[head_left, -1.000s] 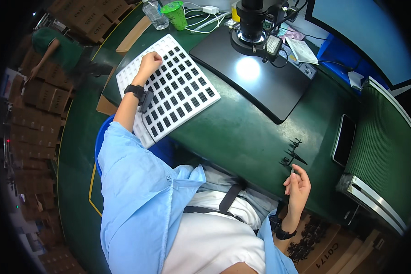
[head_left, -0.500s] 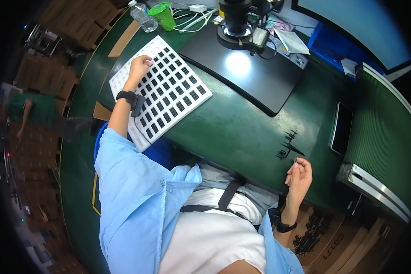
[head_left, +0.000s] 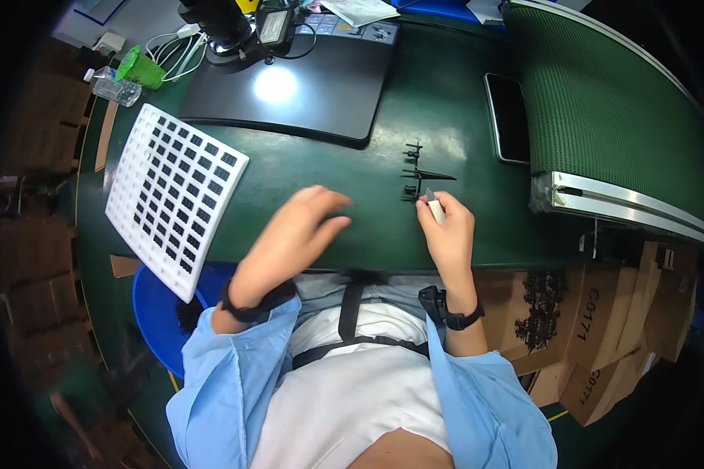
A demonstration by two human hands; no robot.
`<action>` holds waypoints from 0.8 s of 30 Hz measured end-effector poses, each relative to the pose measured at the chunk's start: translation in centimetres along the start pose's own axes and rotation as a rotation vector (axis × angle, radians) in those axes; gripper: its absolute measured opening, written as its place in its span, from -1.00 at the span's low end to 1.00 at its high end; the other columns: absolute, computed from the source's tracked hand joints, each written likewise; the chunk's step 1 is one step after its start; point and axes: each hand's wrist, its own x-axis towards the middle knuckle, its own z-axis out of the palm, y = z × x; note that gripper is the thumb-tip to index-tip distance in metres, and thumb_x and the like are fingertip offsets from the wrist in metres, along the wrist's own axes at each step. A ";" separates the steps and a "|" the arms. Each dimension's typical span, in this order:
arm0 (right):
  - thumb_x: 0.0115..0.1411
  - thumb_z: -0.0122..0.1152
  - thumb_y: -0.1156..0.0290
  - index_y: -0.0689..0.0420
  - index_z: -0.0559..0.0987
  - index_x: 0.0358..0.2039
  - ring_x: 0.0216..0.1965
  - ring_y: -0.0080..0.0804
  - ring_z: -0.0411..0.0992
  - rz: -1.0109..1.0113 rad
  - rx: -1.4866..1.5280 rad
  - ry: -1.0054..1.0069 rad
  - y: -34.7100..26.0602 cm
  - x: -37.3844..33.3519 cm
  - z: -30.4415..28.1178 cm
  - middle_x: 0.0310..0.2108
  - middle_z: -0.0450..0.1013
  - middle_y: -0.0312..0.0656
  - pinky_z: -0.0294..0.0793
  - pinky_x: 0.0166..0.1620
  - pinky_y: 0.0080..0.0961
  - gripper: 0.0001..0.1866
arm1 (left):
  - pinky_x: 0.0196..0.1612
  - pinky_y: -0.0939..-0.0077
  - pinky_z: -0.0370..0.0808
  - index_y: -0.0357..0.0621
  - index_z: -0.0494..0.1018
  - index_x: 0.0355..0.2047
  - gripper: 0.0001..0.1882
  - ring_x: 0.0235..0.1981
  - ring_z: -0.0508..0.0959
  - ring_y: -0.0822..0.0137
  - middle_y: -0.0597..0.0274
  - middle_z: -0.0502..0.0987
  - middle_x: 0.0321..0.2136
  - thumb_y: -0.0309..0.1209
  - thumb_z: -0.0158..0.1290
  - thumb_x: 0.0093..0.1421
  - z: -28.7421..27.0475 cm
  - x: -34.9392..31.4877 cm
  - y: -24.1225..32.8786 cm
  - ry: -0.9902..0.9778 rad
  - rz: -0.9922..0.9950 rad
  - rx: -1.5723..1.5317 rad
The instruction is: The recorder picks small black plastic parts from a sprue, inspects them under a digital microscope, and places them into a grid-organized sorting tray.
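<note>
My right hand grips a small knife with a cream handle and a short grey blade pointing up. Just beyond it on the green table lies a branched black plastic sprue with a long pointed arm. My left hand hovers left of the sprue, thumb and fingers apart, and I see nothing between them. Tilted at the table's left side sits a white tray, many of its pockets filled with small black parts.
A dark flat board lies under a lit microscope. To the right are a phone and a green belt conveyor. A bottle and green cup stand far left. Below are a blue bin and cardboard boxes.
My left hand has left the tray and moved right, toward the sprue. The knife now shows clearly in my right hand, close to the sprue. The whole view has turned and shifted right.
</note>
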 end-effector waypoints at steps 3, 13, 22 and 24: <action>-0.01 0.25 0.43 0.28 0.51 -0.44 -0.60 -0.17 0.41 0.061 0.048 -0.009 -0.1 0.4 0.2 -0.60 0.43 -0.01 0.35 -0.48 -0.43 -0.82 | -0.24 0.45 0.45 -0.34 0.41 -0.21 -0.76 -0.30 0.52 0.21 0.02 0.46 -0.35 -0.47 0.03 0.13 3.7 3.1 1.1 -0.037 -0.093 -0.200; 0.01 0.20 0.52 0.29 0.46 -0.49 -0.60 -0.37 0.40 -0.125 0.102 0.061 -1.6 0.8 0.6 -0.61 0.42 -0.08 0.34 -0.50 -0.49 -0.88 | -0.33 0.59 0.47 -0.39 0.47 -0.30 -0.80 -0.43 0.54 0.44 0.13 0.56 -0.46 -0.48 0.08 0.11 8.6 6.3 0.7 0.245 -0.188 -0.745; -0.08 0.25 0.58 0.25 0.46 -0.50 -0.64 -0.29 0.36 -0.385 0.036 0.182 -1.8 -0.5 0.8 -0.64 0.38 -0.12 0.34 -0.54 -0.50 -0.87 | -0.34 0.71 0.43 -0.36 0.48 -0.31 -0.86 -0.42 0.48 0.57 0.31 0.52 -0.46 -0.51 0.06 0.15 8.7 6.0 1.3 0.224 -0.154 -0.938; -0.11 0.26 0.60 0.23 0.47 -0.50 -0.65 -0.29 0.36 -0.425 0.040 0.203 -1.8 -1.0 0.4 -0.64 0.38 -0.13 0.34 -0.55 -0.51 -0.85 | -0.34 0.70 0.43 -0.36 0.48 -0.32 -0.86 -0.43 0.48 0.56 0.31 0.52 -0.47 -0.52 0.06 0.15 8.8 5.9 1.5 0.209 -0.153 -0.921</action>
